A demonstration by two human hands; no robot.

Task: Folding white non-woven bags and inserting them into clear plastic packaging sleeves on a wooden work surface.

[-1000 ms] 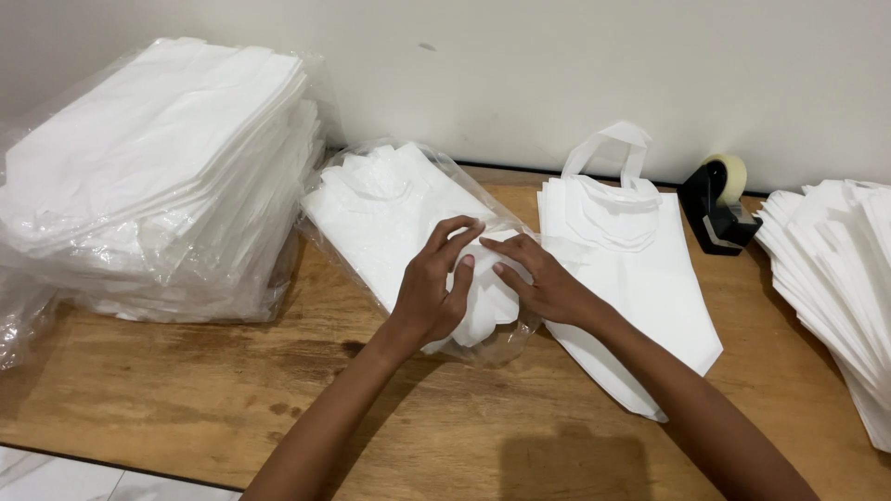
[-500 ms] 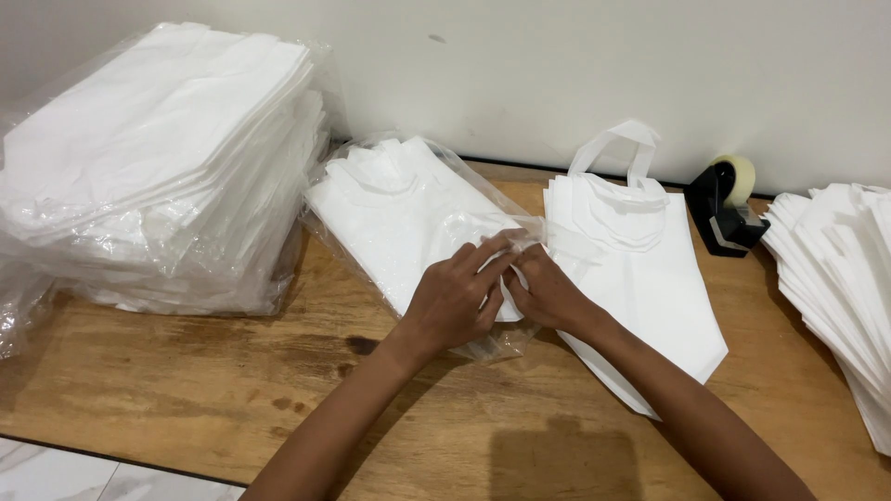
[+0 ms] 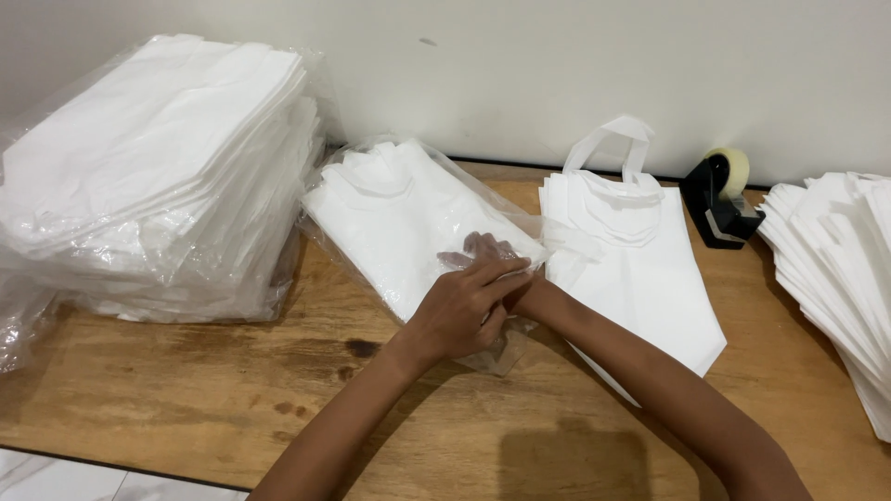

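Note:
A clear plastic sleeve [image 3: 345, 243] holds a folded bundle of white bags [image 3: 399, 209] and lies slanted on the wooden table [image 3: 186, 390]. My left hand [image 3: 459, 314] rests on the sleeve's open near end and pinches the loose plastic there. My right hand [image 3: 483, 250] reaches inside the sleeve. Its fingers show through the plastic, spread flat on the white bags. The left hand hides the rest of it.
A tall pile of plastic-wrapped white bags [image 3: 153, 176] fills the left. A flat stack of white bags with handles [image 3: 650, 278] lies right of the sleeve. Behind it a black tape dispenser [image 3: 719, 199] stands by the wall. A fanned stack of white bags [image 3: 840, 260] lies at the right edge.
Both hands were at the sleeve's open end. My right hand has slid farther into the sleeve and my left hand has moved over its mouth. The view has shifted slightly.

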